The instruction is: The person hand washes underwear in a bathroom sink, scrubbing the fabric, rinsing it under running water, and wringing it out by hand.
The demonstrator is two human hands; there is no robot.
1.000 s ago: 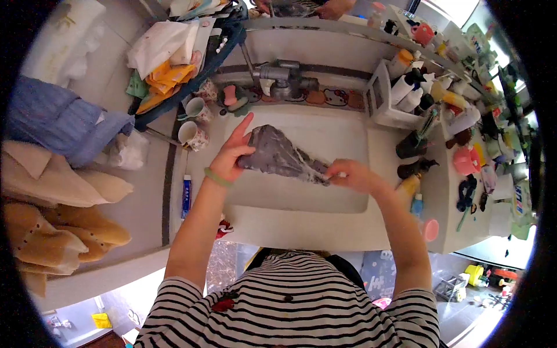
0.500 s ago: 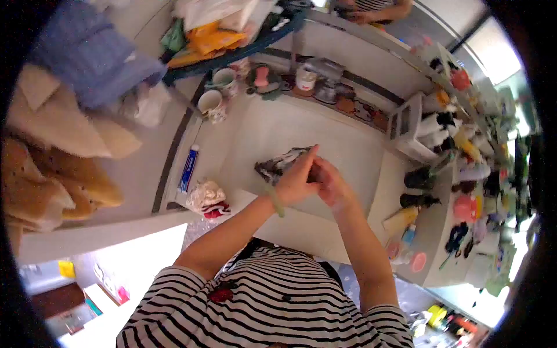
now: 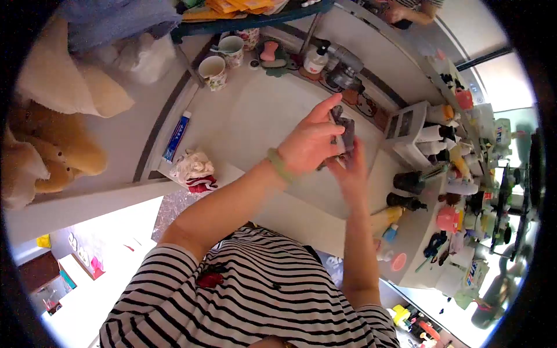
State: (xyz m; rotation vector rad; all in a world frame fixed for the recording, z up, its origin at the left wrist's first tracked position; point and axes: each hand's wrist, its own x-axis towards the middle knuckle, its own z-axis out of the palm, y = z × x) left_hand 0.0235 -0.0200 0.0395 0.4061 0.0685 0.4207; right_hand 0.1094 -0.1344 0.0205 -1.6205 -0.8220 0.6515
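A dark grey wet cloth (image 3: 347, 132) is bunched up above the right part of the white basin (image 3: 261, 110). My left hand (image 3: 313, 139), with a pale green bangle at the wrist, grips the cloth from the left, its thumb side pointing up. My right hand (image 3: 351, 174) pinches the cloth's lower end from below. Both hands are close together, and part of the cloth is hidden between them. Just beyond them are a grey faucet (image 3: 343, 75) and a white pump bottle (image 3: 315, 60).
Two cups (image 3: 213, 72) and a pink soap (image 3: 269, 51) stand at the back left. Toothpaste (image 3: 177, 136) and a crumpled cloth (image 3: 192, 167) lie on the left edge. A white rack (image 3: 409, 124) and dark containers (image 3: 409, 182) line the right.
The cloth was spread between my hands, then gathered; now it is bunched higher and further right. Both hands have come together. The view has turned, and the crumpled cloth at left is in sight.
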